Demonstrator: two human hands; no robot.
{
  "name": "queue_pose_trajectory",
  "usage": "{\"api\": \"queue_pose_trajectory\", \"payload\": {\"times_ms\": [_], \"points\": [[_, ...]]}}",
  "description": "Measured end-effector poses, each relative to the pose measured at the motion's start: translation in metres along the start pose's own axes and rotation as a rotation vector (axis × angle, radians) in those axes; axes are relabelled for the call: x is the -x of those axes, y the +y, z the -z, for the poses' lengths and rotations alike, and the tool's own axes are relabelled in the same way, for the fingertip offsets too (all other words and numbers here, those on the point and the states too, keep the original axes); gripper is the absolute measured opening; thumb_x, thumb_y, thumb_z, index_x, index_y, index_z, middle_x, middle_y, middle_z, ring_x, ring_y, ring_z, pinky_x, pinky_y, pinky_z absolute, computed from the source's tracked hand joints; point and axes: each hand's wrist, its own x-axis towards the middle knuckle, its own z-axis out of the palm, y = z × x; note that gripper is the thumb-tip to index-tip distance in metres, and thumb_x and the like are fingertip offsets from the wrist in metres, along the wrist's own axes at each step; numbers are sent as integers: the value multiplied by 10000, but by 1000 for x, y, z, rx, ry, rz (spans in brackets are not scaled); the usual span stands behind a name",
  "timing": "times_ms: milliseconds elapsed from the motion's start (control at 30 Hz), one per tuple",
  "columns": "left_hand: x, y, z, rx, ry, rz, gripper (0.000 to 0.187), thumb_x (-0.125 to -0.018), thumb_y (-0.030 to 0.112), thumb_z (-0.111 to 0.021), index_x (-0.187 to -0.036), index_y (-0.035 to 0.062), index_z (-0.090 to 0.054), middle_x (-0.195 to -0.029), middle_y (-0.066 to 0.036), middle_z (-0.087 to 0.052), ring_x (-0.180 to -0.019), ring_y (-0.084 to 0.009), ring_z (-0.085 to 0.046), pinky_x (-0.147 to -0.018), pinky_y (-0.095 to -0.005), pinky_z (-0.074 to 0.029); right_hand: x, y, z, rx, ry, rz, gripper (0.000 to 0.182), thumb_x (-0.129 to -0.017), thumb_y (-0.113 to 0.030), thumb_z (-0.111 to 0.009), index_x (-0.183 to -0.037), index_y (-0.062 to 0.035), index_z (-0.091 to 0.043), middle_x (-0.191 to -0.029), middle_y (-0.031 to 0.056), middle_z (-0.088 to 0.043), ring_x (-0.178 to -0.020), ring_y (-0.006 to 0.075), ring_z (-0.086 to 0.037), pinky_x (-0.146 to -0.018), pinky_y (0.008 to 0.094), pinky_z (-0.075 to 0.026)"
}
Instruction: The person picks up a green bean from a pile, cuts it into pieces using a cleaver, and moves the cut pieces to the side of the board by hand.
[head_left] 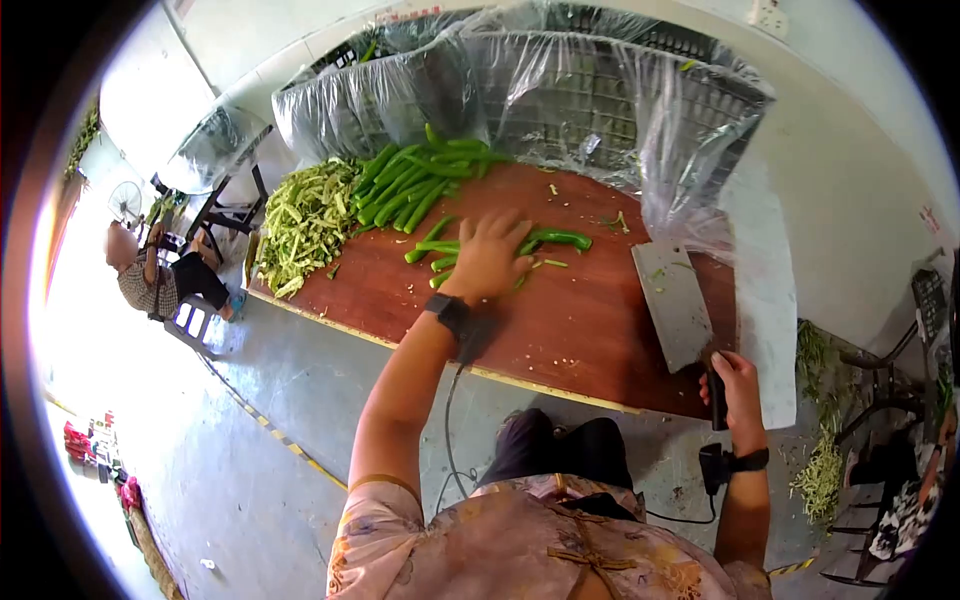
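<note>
My left hand [487, 257] lies with fingers spread over a few long green chili peppers [560, 238] on the reddish-brown board [560, 330]; part of them is hidden under the palm. Around the black handle of a wide-bladed cleaver [675, 305], my right hand [738, 388] is closed. The blade rests near or on the board's right side, with green bits stuck to it. Farther back is a heap of whole green peppers [405, 185]. To its left sits a big pile of sliced pale-green pieces [305, 220].
Plastic-lined black crates [560, 90] stand along the back of the board. On the left a seated person [165, 275] is by a small table. Pale-green scraps [822, 470] lie on the floor at right, beside dark metal stands [890, 380]. A cable [447, 420] hangs below my left wrist.
</note>
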Motion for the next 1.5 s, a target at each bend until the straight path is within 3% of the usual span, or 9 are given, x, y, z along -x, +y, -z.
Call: {"api": "queue_pose_trajectory", "payload": {"times_ms": [67,167,367,533,600,767,1100,1200,1500], "points": [[6,15,13,11,254,-12,445,-837,360,-654,-1236,162,-641,-1260,-77,-589,-1242,-296,-485,-1022,-578,-347,-2,4,1,-41,7,30,270,-964,-232,-619,-1071,16,-611,-713,106,-650,-530,164,-607,-460,290,-485],[32,26,30,54,120,87,322,-857,255,-637,-1159,146,-671,-1119,-89,-620,-1092,-322,-546,-898,-500,-418,0,8,-3,-80,51,65,262,-966,-246,-619,-1038,6,-623,-712,98,-650,-533,158,-612,-454,292,-489],[68,43,18,-11,126,124,247,-808,150,-632,-1049,143,-690,-943,-69,-623,-920,-312,-577,-780,-451,-455,-5,11,-3,-71,21,82,229,-965,-232,-607,-995,-7,-635,-707,85,-646,-533,151,-612,-453,284,-486],[68,64,14,78,122,34,208,-803,72,-608,-976,132,-709,-945,-80,-655,-898,-320,-593,-760,-460,-476,-3,15,-7,-36,32,143,213,-960,-207,-598,-966,1,-642,-706,80,-644,-535,149,-612,-456,281,-482],[65,76,8,223,156,-121,217,-790,56,-619,-975,120,-713,-1005,-99,-669,-933,-330,-603,-779,-467,-482,-1,14,-8,-31,52,160,212,-958,-202,-596,-966,4,-645,-707,79,-644,-538,148,-613,-460,280,-481],[70,115,8,502,189,-178,228,-770,21,-647,-993,50,-687,-986,-129,-659,-956,-358,-590,-856,-463,-476,4,14,-11,-89,101,158,217,-951,-195,-609,-992,13,-654,-716,78,-648,-559,143,-617,-489,277,-489],[75,120,4,457,200,-65,268,-783,43,-672,-1046,81,-704,-1067,-110,-626,-1005,-354,-568,-865,-449,-462,14,18,-10,-101,37,195,221,-918,-124,-604,-1075,30,-626,-760,81,-656,-595,142,-622,-520,279,-498],[78,119,4,401,251,-78,260,-789,58,-656,-1037,103,-721,-985,-119,-627,-933,-364,-572,-819,-456,-477,43,24,-22,-213,-86,139,209,-899,-67,-572,-1084,20,-614,-792,82,-653,-623,143,-618,-542,291,-513],[76,120,3,474,241,-115,200,-806,39,-659,-993,63,-725,-973,-113,-652,-917,-338,-592,-794,-432,-481,97,56,-41,-330,-259,-31,452,-992,-197,-555,-1397,-21,-455,-807,114,-656,-576,176,-632,-508,311,-531]]}}
